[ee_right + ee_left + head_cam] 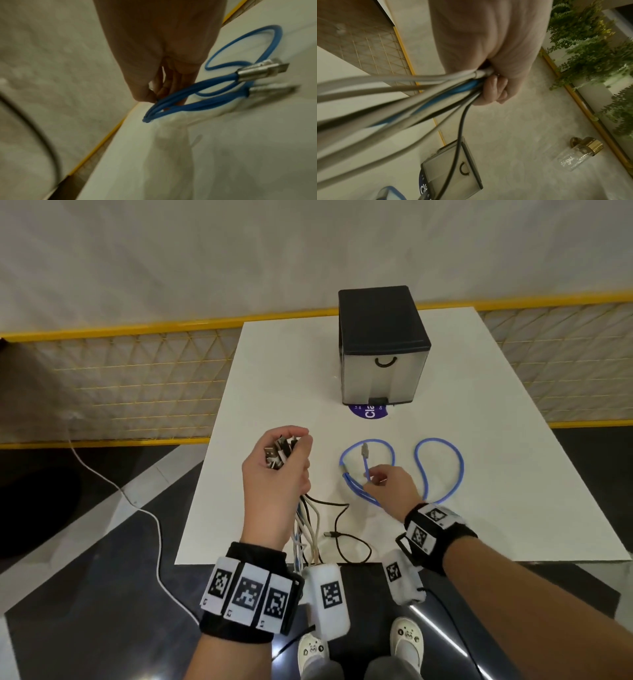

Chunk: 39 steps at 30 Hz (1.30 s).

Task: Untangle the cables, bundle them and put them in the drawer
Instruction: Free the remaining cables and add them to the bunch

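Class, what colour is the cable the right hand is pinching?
Blue cable with silver plugs, pinched by the right hand; clearest in the right wrist view.

I see bare table (pixel 479 474) at three o'clock; the drawer box (pixel 382 344) blocks twelve o'clock.

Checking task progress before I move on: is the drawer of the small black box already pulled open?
No: in the head view the drawer sits flush in the black box, its handle facing the person.
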Available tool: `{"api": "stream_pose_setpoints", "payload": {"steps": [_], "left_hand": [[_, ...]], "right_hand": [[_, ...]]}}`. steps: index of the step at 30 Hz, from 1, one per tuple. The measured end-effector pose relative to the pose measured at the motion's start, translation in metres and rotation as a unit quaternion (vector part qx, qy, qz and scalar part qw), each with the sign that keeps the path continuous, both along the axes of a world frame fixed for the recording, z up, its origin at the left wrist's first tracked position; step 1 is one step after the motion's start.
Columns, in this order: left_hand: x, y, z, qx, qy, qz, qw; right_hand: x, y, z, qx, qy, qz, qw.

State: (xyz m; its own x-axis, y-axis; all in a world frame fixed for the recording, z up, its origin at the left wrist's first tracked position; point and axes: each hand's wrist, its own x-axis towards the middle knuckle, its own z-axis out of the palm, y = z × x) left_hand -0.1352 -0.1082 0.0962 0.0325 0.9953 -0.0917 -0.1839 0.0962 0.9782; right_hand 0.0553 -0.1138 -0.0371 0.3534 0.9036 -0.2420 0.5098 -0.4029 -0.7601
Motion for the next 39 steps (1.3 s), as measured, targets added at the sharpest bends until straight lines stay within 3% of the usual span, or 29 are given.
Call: {"api": "stream_pose_setpoints", "payload": {"steps": [5,10,14,18,22,26,29,35,37,39], "left_hand": [[0.023,0.009,0.001,-0.018,0.027,-0.015,0.999],[0.047,0.011,0.012,0.002,0.095,-0.092,0.991],[0.054,0.008,0.035,0.048,0.108,-0.197,0.973],[0.052,0.004,0.055,0.119,0.152,-0.301,0.934],[0.052,0.001,0.066,0.162,0.146,-0.284,0.934],[0.054,-0.007,0.077,0.188,0.145,-0.280,0.930],[0.055,-0.010,0.091,0.236,0.145,-0.314,0.908],[0.050,-0.001,0.118,0.349,0.140,-0.361,0.853],[0.049,0.005,0.113,0.299,0.110,-0.383,0.867],[0.052,0.013,0.093,0.173,0.017,-0.406,0.897]], "right_hand": [[-0.006,-0.032,0.058,0.180,0.045,0.039,0.982],[-0.011,-0.053,0.104,0.267,0.042,0.084,0.959],[-0.019,-0.066,0.125,0.266,0.101,0.103,0.953],[-0.019,-0.077,0.141,0.262,0.161,0.090,0.947],[-0.014,-0.080,0.151,0.232,0.170,0.120,0.950],[-0.022,-0.073,0.167,0.171,0.259,0.153,0.938],[-0.035,-0.067,0.181,0.154,0.232,0.170,0.945],[-0.043,-0.068,0.205,0.170,0.205,0.080,0.961],[-0.043,-0.071,0.206,0.183,0.203,0.038,0.961],[-0.043,-0.073,0.207,0.209,0.206,0.001,0.956]]}}
